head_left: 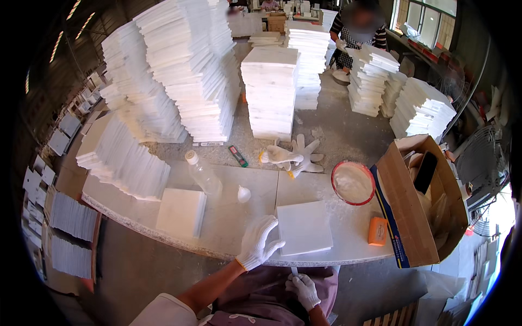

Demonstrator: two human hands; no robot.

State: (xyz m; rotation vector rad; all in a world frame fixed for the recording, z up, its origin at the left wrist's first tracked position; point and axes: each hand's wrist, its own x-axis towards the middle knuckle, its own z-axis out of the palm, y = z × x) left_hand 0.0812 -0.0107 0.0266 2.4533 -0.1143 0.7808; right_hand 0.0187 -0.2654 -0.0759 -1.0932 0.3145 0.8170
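Note:
A white square tile (305, 228) lies flat near the table's front edge. Just left of it is my left hand (255, 243) in a white knit glove, its thumb apart from the fingers and nothing in it. The thumb tip is at the tile's left edge; whether it touches, I cannot tell. Low in front of the table edge, my gloved right hand (303, 290) is closed round a thin, pale, flat strip (294, 270) whose end sticks up from the fingers. The rest of that strip is hidden by the hand.
Left of my hands lie a short stack of tiles (182, 212), a clear bottle (204, 174) and a small white bulb (243, 194). Spare gloves (296, 156), a red-rimmed bowl (353, 183), an orange block (377, 231) and a cardboard box (408, 217) stand around. Tall tile stacks (270, 92) rise behind; a person (356, 32) works beyond.

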